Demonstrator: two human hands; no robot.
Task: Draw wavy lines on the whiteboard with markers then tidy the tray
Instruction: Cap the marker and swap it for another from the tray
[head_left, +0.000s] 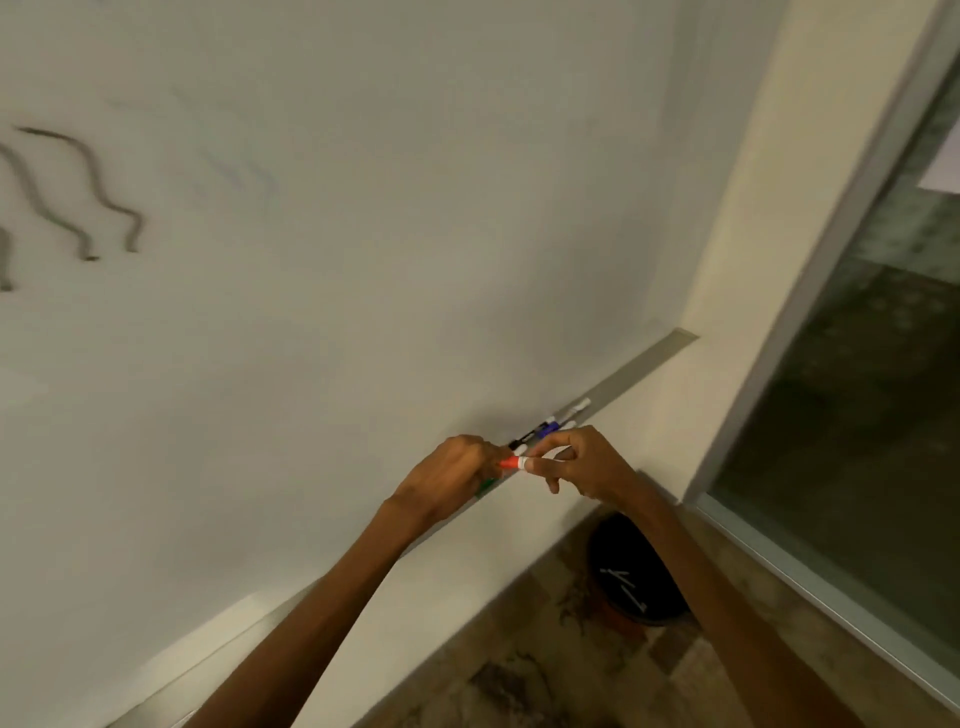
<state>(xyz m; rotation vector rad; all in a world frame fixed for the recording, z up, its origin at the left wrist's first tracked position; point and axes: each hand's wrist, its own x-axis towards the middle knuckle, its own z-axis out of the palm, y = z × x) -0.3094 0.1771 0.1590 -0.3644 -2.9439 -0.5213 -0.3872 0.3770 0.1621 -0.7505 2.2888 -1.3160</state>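
Held a red marker (511, 463) level between both hands, just above the tray (639, 364) along the lower edge of the whiteboard (363, 234). Gripped its red end with the left hand (457, 478), fingers curled round it; pinched its white barrel with the right hand (576, 462), fingertips closed on it. Kept a black marker (522, 440), a blue marker (548, 428) and a white-ended marker (579, 405) in the tray just behind, a green marker (485, 486) half hidden under the left hand. Showed dark wavy lines (78, 192) at the board's upper left, a black bin (634, 571) on the floor below
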